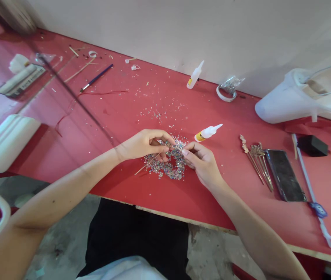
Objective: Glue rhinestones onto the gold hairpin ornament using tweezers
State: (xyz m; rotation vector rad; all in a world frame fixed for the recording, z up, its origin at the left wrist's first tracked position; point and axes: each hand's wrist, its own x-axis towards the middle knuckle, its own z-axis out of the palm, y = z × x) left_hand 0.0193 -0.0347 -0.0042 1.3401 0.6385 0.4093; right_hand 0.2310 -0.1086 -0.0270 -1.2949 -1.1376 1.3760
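Hairpin [148,165] in slender, coppery metal is gripped between the fingertips of a seated person's two bare hands, just above a ring of glittering chips [167,171] at the near side of a red table [119,128]. The left hand [149,146] covers the pin's middle and pinches it between thumb and fingers. The right hand [200,159], thumb against forefinger, grasps the other end; whether a loose chip is also held there cannot be told. Fingertips hide most of that upper end, and its ornament blends into the sparkle behind it, too small to read.

The long axis slants across the wearer's view, the bare shank emerging below the left hand and pointing down and left toward the near table edge, the covered end up and right toward the right hand.

Near the right hand lies a yellow-labelled bottle [208,133], its nozzle aimed right; a second bottle [195,76] is by the wall. Ornamented pins [253,159] lie to the right, next to a dark flat case [286,175]. A blurred dark strand [78,101] crosses the view at left, its nature unclear. The frame's left edge cuts off a white casing [6,144].
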